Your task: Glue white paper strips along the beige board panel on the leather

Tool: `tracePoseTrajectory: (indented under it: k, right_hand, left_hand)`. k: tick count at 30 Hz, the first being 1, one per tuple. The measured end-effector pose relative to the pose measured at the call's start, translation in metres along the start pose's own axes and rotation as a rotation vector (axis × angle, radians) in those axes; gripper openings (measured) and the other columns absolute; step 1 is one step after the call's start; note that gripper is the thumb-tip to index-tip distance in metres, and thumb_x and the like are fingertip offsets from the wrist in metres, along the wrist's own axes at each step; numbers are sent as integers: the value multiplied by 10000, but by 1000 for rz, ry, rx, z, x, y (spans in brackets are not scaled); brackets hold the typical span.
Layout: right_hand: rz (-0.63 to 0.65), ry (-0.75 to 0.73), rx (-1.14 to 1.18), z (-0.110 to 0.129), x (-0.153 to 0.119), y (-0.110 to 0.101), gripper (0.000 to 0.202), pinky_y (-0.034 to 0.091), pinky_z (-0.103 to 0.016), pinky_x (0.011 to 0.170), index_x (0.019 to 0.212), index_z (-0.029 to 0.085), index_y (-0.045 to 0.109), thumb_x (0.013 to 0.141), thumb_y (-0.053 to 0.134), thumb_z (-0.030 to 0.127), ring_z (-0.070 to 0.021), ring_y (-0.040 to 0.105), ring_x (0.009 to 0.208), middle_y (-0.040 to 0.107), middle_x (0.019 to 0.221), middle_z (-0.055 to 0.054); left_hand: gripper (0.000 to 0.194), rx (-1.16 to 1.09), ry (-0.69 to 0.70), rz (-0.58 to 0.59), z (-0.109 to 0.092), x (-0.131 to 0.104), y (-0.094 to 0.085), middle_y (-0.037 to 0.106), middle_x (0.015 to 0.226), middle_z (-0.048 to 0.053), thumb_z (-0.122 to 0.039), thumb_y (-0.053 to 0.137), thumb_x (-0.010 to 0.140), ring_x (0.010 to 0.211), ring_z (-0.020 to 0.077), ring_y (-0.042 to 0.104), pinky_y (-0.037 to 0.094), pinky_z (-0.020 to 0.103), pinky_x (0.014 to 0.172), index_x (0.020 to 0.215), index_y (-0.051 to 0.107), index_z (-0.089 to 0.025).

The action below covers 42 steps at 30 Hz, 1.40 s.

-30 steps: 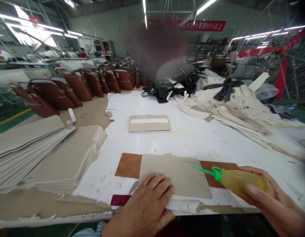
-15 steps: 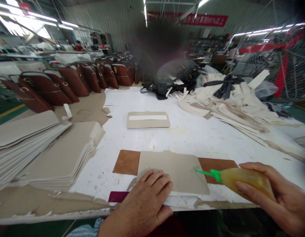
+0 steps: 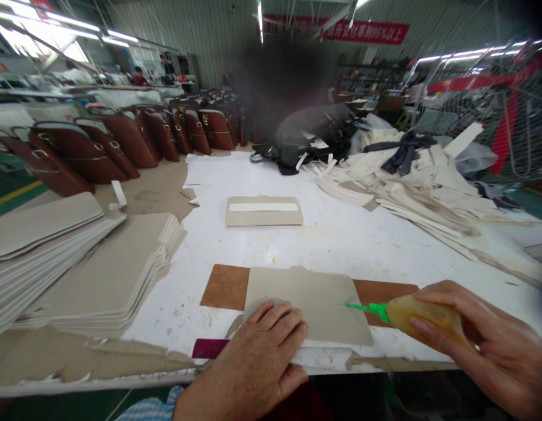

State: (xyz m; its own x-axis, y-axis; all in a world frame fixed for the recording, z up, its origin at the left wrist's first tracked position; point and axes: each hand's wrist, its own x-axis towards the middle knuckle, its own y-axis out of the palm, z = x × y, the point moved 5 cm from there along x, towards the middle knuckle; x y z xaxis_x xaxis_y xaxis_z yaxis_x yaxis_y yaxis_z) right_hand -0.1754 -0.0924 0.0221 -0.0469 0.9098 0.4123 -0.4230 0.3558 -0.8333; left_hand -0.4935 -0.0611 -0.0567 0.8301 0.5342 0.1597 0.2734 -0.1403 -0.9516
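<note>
My left hand (image 3: 266, 345) lies flat, fingers stretched out, on the left part of a beige panel (image 3: 323, 301) near the table's front edge. Brown leather pieces stick out from under the panel, one on the left (image 3: 225, 286) and one on the right (image 3: 385, 292). In my right hand (image 3: 476, 333) is a squeeze bottle (image 3: 424, 318) of yellowish glue, its thin green nozzle (image 3: 367, 308) pointing left. The nozzle's tip is at the panel's right part, close to a small dark dot; I cannot tell whether it touches. A dark red strip (image 3: 209, 348) shows beside my left wrist.
Stacks of beige panels (image 3: 99, 275) lie at the left. A smaller panel with a white strip (image 3: 264, 211) sits mid-table. Brown bags (image 3: 78, 152) stand behind on the left. Black bags (image 3: 292, 149) and heaped off-white scraps (image 3: 411, 181) fill the back right. Far back sits a person (image 3: 140, 77).
My right hand has shifted slightly left with the glue bottle, which looks squeezed in a little more. My left hand stays in place on the panel.
</note>
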Motion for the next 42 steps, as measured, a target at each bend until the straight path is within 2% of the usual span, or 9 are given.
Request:
tracePoseTrajectory:
  k: [5, 9, 13, 20, 25, 30, 35, 38, 42]
  right_hand:
    - [2, -110, 87, 18, 3, -3, 223, 591, -294, 582, 1073, 374, 752, 1045, 662, 576, -224, 690, 681, 764, 972, -4]
    - [17, -147, 82, 21, 0, -3, 166, 587, -271, 603, 1100, 369, 739, 1049, 682, 516, -220, 723, 752, 766, 1001, 8]
    - [3, -162, 102, 24, 0, 2, 159, 633, -318, 678, 1147, 399, 723, 1065, 647, 511, -248, 734, 808, 758, 1044, 9]
    - [-23, -265, 143, 45, 15, 5, 132, 612, -303, 624, 1141, 391, 731, 1076, 623, 428, -228, 743, 776, 775, 1018, 14]
    - [48, -284, 66, 37, 14, 1, 177, 588, -282, 649, 1226, 367, 702, 1122, 593, 460, -198, 739, 809, 761, 1050, 12]
    - [75, -287, 39, 35, 9, -4, 189, 575, -305, 640, 1220, 365, 631, 1166, 512, 501, -217, 728, 823, 732, 1049, -11]
    - [90, -286, 85, 37, 9, 1, 186, 587, -325, 651, 1243, 372, 629, 1166, 495, 475, -231, 723, 835, 727, 1057, -18]
    - [88, -272, 93, 36, 12, 6, 172, 590, -320, 669, 1229, 364, 655, 1145, 549, 470, -218, 727, 858, 735, 1082, -11]
    - [58, -288, 68, 41, 19, 6, 136, 574, -284, 632, 1178, 361, 657, 1139, 582, 468, -180, 710, 765, 736, 985, 25]
  left_hand:
    - [533, 18, 5, 0, -1, 0, -2, 596, 1639, 72, -561, 448, 1180, 1525, 284, 500, 350, 498, 1339, 1557, 546, -197]
    - [536, 20, 7, 2, -1, -1, -2, 598, 1641, 70, -563, 434, 1184, 1526, 283, 501, 339, 493, 1344, 1561, 541, -196]
    - [543, 14, 7, 0, -1, -1, -2, 595, 1644, 74, -562, 435, 1184, 1532, 276, 499, 332, 477, 1348, 1570, 538, -193]
    - [555, 21, 4, 5, 0, 0, -1, 596, 1647, 76, -577, 433, 1182, 1527, 285, 504, 341, 500, 1341, 1571, 543, -197]
    - [559, 20, 9, -8, 0, 0, 0, 600, 1638, 78, -579, 441, 1179, 1525, 287, 500, 337, 498, 1339, 1570, 535, -192]
    - [535, 27, 15, -17, -1, -1, 1, 598, 1636, 74, -556, 455, 1180, 1518, 286, 503, 346, 505, 1332, 1564, 532, -191]
    - [530, 26, 14, -22, -1, 0, 1, 601, 1631, 79, -548, 471, 1176, 1509, 291, 512, 356, 518, 1327, 1560, 535, -188]
    - [536, 21, 19, -27, -1, 0, 1, 603, 1631, 87, -550, 473, 1174, 1508, 296, 513, 354, 519, 1328, 1557, 541, -181]
    - [543, 15, 10, -22, -1, -1, 3, 597, 1637, 82, -556, 478, 1172, 1515, 304, 504, 354, 538, 1327, 1568, 533, -190]
